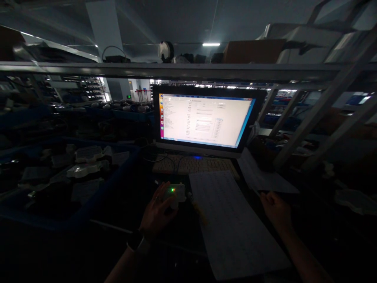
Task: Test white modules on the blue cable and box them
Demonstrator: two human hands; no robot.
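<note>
My left hand wears a watch and is closed around a small pale box-shaped device with green and orange lights lit. Beside it, to the right, a large printed sheet of paper lies on the desk. My right hand is past the sheet's right edge, its fingers curled together. A thin pale sliver shows at those fingertips; in the dark I cannot make out what it is. Behind both hands are a white keyboard and a lit monitor showing a window of text and fields.
To the left stands a blue bin with several clear-cased devices in it. Another sheet lies right of the keyboard. A shelf crosses above the monitor, carrying a cardboard box. Metal struts slant at the right.
</note>
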